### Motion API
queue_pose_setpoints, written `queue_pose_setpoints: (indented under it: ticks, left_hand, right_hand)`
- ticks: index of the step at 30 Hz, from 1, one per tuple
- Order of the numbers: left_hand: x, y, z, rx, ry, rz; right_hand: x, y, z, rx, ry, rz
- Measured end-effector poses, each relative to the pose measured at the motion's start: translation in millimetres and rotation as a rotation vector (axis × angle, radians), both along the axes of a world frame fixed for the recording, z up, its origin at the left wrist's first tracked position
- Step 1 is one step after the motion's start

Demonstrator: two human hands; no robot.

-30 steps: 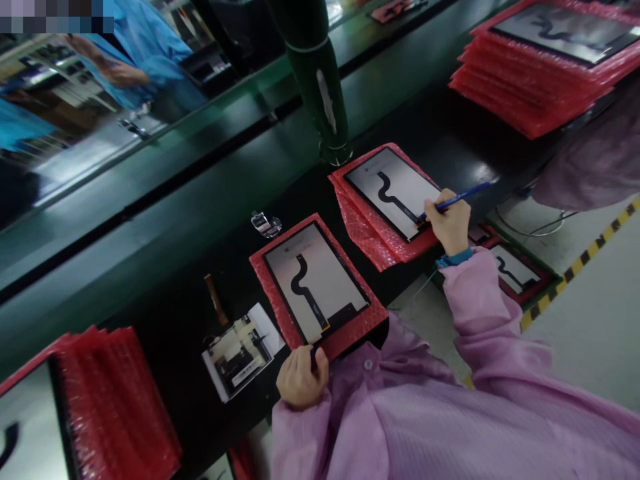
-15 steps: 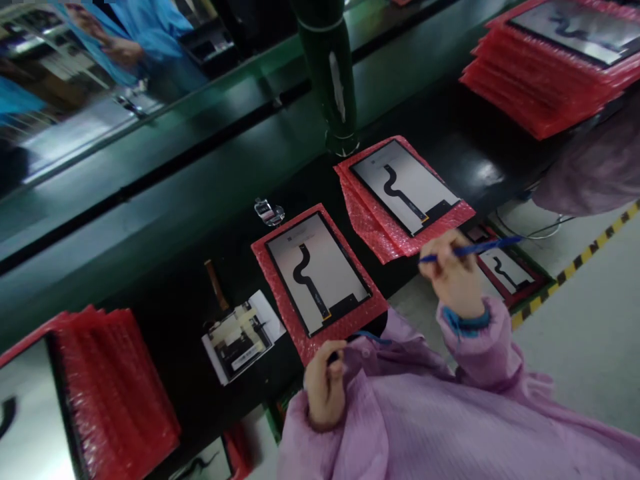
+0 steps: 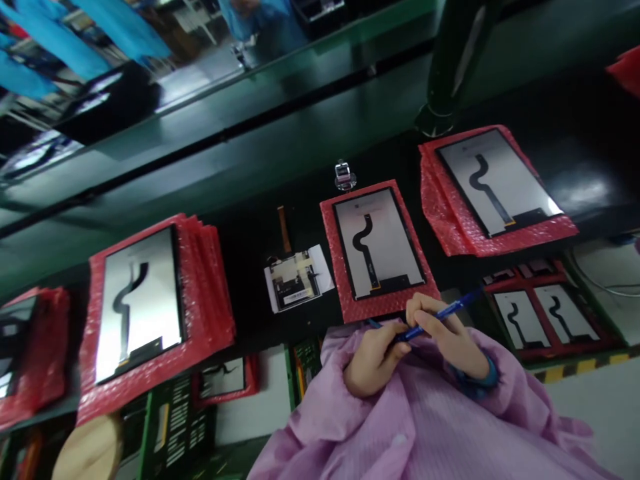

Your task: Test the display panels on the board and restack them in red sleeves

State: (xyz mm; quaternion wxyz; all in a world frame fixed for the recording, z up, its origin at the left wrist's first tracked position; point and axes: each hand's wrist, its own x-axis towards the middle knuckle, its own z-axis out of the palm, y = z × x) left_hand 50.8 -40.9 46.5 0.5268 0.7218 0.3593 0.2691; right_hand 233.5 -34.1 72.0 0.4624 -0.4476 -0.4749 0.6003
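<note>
Right hand (image 3: 453,337) and left hand (image 3: 370,360) both grip the blue pen (image 3: 455,307) near the middle display panel (image 3: 397,233); a slip could mark it.

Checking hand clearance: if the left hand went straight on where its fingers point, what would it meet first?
Likely the blue pen, its near end right at the left hand's fingertips, then the right hand holding it. Depth is unclear; they may already touch.
</note>
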Motion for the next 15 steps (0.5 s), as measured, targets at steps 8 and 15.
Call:
queue_pose_setpoints:
  ticks: [8,15]
  left_hand:
    - [-7.9,4.6,14.0,0.021,-0.142,0.096]
    - [-28.4,48.2,31.2,0.393,0.129,0.404]
  right_hand:
    - [-28.9,7.6,4.8,0.224,-0.221,0.238]
    - [-25.1,86.5,37.6,0.308,-0.38,0.195]
